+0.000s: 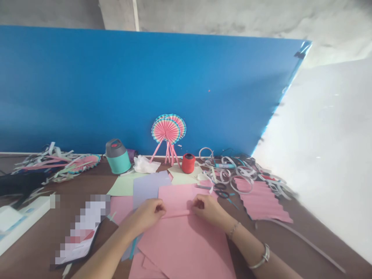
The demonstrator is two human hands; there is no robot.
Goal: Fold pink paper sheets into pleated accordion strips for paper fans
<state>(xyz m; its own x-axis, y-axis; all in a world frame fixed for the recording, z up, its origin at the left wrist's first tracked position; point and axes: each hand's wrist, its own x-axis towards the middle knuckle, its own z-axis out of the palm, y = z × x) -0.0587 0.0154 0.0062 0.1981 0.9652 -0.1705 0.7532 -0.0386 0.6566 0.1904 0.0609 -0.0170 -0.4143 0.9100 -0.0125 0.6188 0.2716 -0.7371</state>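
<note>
A large pink paper sheet lies on the brown table, its upper part folded over in a straight crease. My left hand and my right hand both pinch that folded edge, at its left and right ends. Beneath and beside the sheet are a lavender paper sheet and a pale green paper sheet. To the right of my right hand lie small black-handled scissors and a pleated pink paper. A bracelet and a bangle circle my right wrist.
A paper fan decoration stands against a blue board, near a red thread spool, teal bottle and tissue. Paper strip loops pile at right, paper scraps and another fan at left, and a pixelated object near my left arm.
</note>
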